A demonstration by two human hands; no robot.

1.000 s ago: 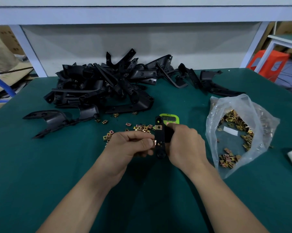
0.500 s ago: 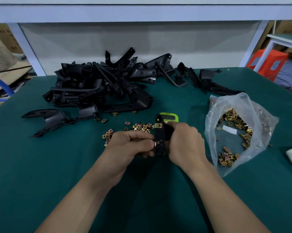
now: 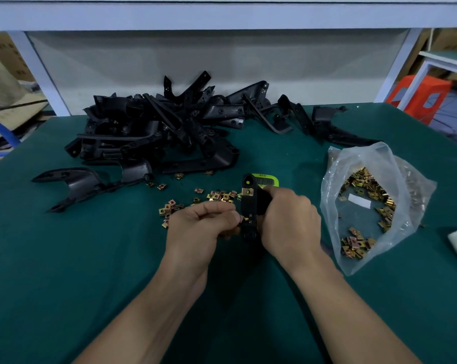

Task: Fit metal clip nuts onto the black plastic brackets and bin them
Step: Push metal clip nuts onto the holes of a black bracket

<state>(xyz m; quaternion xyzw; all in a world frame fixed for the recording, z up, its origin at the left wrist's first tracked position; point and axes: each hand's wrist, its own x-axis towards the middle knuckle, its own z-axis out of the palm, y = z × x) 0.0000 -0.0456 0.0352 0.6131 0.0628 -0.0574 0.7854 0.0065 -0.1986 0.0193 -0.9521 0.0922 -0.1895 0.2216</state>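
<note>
Barely anything shifted: left hand (image 3: pixel 198 229) still pinches a clip nut (image 3: pixel 246 219) onto the bracket (image 3: pixel 248 206) centre-frame, right hand (image 3: pixel 288 222) fingers (image 3: pixel 274 191) clenched round it, so this fitting looks unfinished.

Bracket pile (image 3: pixel 156 127) lies rear left on the table (image 3: pixel 64 258), loose clip nuts (image 3: pixel 217 197) scattered before it. The held bracket (image 3: pixel 248 206) stands centre, between left hand (image 3: pixel 196 228) and right hand (image 3: pixel 290 224); timer (image 3: pixel 267 181) just behind it, bag (image 3: pixel 359 164) of clip nuts to the right.
</note>
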